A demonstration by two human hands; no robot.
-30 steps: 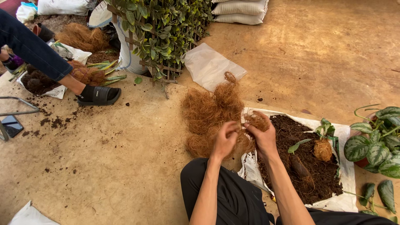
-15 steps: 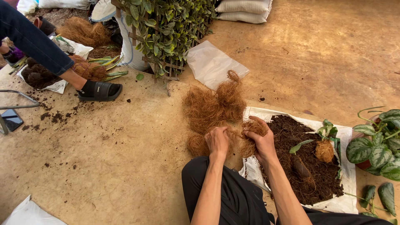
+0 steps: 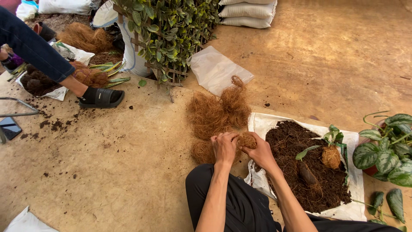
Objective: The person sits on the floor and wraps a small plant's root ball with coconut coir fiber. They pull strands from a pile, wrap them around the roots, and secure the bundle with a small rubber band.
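Coir wad: brown, stringy; left hand & right hand both clutching it.

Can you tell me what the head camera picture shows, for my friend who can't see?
Both hands, left hand and right hand, hold a clump of brown coconut fibre beside a bigger fibre pile and soil on a white sheet.

a leafy vine on a wooden trellis stands at the top, white sacks stacked beside it. a clear plastic bag lies flat on the floor. far left, another person's foot in a black sandal. a spotted-leaf potted plant sits at the right edge.
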